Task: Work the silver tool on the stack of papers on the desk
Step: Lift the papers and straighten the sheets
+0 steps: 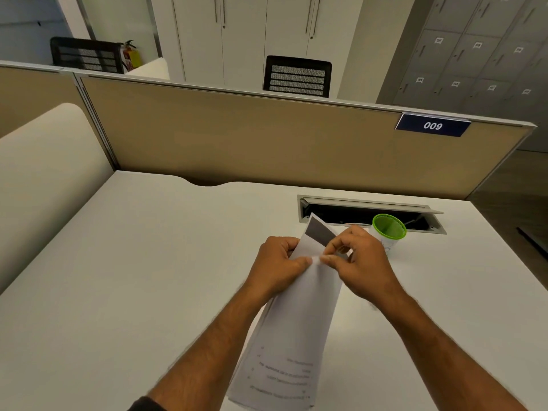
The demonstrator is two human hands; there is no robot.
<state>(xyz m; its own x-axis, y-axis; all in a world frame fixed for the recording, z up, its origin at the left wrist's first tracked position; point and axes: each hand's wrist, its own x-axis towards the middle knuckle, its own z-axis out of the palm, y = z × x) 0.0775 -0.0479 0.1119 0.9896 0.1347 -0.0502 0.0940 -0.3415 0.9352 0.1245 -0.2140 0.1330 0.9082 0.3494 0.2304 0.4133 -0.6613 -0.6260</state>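
A stack of white printed papers (296, 327) is lifted off the white desk (133, 277) and runs from my hands down toward the bottom edge. Its top sheet is turned back near the far end, showing a grey patch. My left hand (275, 268) grips the stack's left edge with the thumb on top. My right hand (358, 262) pinches the papers' upper right edge with thumb and forefinger, close to my left thumb. No silver tool shows plainly; my right hand hides whatever lies in it.
A green mesh cup (389, 229) stands just right of my right hand. Behind it an open cable tray (367, 215) is set into the desk. A tan partition (252, 137) with a "009" plate closes off the back. The desk's right edge is near.
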